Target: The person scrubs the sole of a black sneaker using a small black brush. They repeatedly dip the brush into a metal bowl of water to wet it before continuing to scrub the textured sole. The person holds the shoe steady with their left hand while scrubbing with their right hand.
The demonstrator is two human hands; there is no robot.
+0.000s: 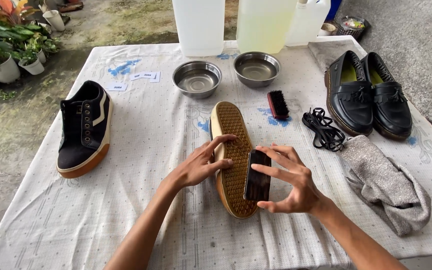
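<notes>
An upturned sneaker [233, 157] lies mid-table on the dotted white cloth [166, 220], its tan waffle-patterned rubber sole facing up. The left hand [201, 165] steadies it, fingers spread flat on the sole's edge, pressing rather than clasping. The right hand [288, 182] is closed around a dark, glossy oblong brush [257, 175], thumb below and fingers above, held against the sole. To the left sits the matching black suede sneaker [83, 130] with a gum sole. Behind are two round steel bowls [197, 78], a small bristled brush [278, 104], coiled black laces [323, 129], smooth black leather loafers [368, 92] and a crumpled grey knit cloth [388, 182].
</notes>
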